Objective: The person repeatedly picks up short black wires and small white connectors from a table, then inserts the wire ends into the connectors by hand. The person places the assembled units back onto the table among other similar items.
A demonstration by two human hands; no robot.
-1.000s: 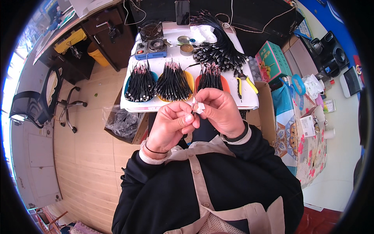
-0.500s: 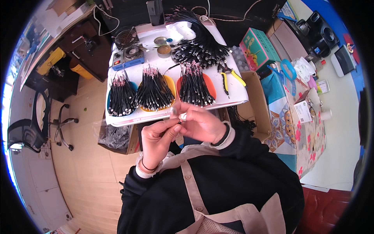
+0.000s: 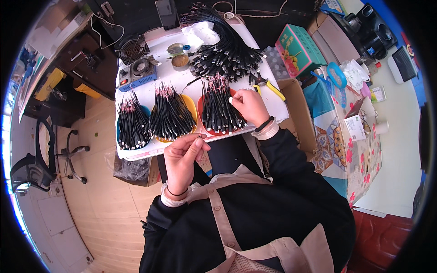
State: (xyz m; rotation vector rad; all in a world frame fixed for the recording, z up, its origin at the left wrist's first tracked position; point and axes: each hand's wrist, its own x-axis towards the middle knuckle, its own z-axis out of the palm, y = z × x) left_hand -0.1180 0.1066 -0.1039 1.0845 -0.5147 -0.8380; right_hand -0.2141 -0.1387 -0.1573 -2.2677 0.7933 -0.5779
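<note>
My left hand (image 3: 181, 159) is in front of the table edge, thumb and forefinger pinched on a small thin wire-like piece (image 3: 200, 133) that sticks up past the fingertips. My right hand (image 3: 251, 108) reaches over the right side of the orange-red bowl (image 3: 203, 105), its fingers curled beside the cables. A white wrap (image 3: 231, 100) covers one of its fingertips; whatever those fingers hold is hidden. Short black cables (image 3: 221, 109) with metal plugs and pinkish wire ends fill that bowl. Similar cables lie in a yellow bowl (image 3: 193, 109) and a blue bowl (image 3: 144, 110) to the left.
Behind the bowls lies a large bundle of black cables (image 3: 227, 59). A small blue hotplate (image 3: 138, 77), a round tin (image 3: 180, 62) and yellow-handled pliers (image 3: 272, 90) share the white table (image 3: 157, 50). A cardboard box (image 3: 298, 107) stands at the right.
My hands were together in front of the table edge and are now apart. The right one has moved forward and right to the orange-red bowl; the left keeps its pinch nearby.
</note>
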